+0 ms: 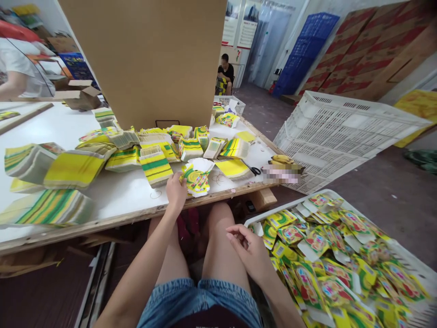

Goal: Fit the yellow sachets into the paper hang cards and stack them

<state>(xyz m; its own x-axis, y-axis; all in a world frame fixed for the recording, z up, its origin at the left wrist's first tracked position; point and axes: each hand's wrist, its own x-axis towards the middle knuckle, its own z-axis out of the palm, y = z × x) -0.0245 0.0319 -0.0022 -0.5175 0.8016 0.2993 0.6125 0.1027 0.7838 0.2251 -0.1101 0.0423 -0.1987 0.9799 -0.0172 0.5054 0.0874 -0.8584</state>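
Observation:
At the table's front edge, my left hand is closed on the left edge of a yellow-green printed carton with white flaps. Whether it grips one carton or several stacked ones, I cannot tell. My right hand hovers over my right thigh, fingers loosely curled and apart, with nothing visible in them. Right beside it stands a white crate heaped with yellow folded cartons. Bundles of flat yellow cartons lie just beyond my left hand.
A big brown cardboard sheet stands upright on the white table. Black-handled scissors lie near bananas at the right corner. White crates are stacked on the floor. Another person sits farther back.

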